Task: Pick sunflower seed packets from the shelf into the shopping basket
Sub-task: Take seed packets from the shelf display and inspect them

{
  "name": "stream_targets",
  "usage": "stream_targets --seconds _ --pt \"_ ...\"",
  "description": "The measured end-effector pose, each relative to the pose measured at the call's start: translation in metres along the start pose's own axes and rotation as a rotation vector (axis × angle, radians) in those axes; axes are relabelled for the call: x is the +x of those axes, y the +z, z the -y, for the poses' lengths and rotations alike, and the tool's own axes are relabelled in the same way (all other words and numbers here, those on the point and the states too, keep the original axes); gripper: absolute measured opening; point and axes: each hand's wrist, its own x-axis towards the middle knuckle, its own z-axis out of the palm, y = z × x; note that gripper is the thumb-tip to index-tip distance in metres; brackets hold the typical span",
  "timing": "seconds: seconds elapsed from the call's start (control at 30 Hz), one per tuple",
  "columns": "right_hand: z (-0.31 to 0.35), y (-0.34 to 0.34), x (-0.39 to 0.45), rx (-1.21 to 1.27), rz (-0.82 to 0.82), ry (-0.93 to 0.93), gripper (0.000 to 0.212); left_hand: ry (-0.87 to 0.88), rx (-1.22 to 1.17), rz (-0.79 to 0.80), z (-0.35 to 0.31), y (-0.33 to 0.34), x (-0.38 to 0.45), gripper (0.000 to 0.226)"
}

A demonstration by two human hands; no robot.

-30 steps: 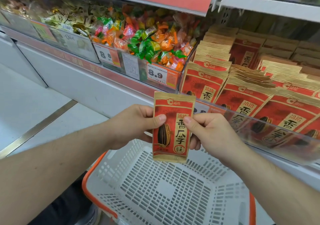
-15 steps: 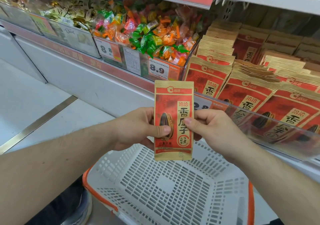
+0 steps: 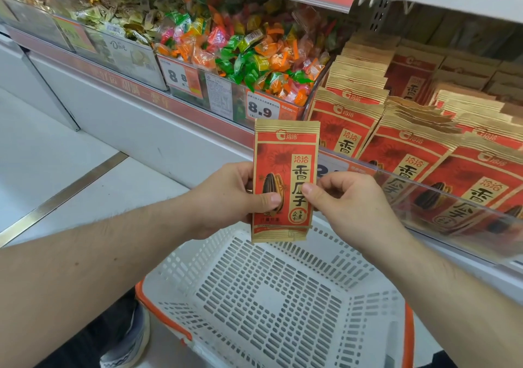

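Both thumbs pinch the red-and-gold sunflower seed packet [image 3: 285,180]: left hand [image 3: 226,197] at its 9 o'clock edge, right hand [image 3: 348,206] at 3 o'clock. It's upright above the white slotted plastic basket [image 3: 268,305], raised since a second ago; packet stock on the shelf [image 3: 410,146] sits at 2 o'clock.

The held seed packet [image 3: 285,180] is showing a matt, paper-like red and gold face. The shopping basket [image 3: 271,297] is presenting white perforated plastic with an orange plastic rim. The shelf guard [image 3: 441,197] is appearing as clear, glossy plastic. The wrapped candies [image 3: 254,56] are showing shiny, crinkled film. The floor strip [image 3: 65,195] is looking like brushed metal.
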Motion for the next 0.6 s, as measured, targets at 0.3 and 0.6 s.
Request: stream_targets --seconds 0.3,0.6 --pt "0.003 0.013 -0.004 0.498 -0.005 0.260 0.014 0.070 -0.090 -0.069 0.003 0.013 -0.003 0.031" --pt "0.002 0.016 -0.006 0.623 -0.031 0.319 0.016 0.087 -0.193 -0.085 0.001 0.013 -0.005 0.031"
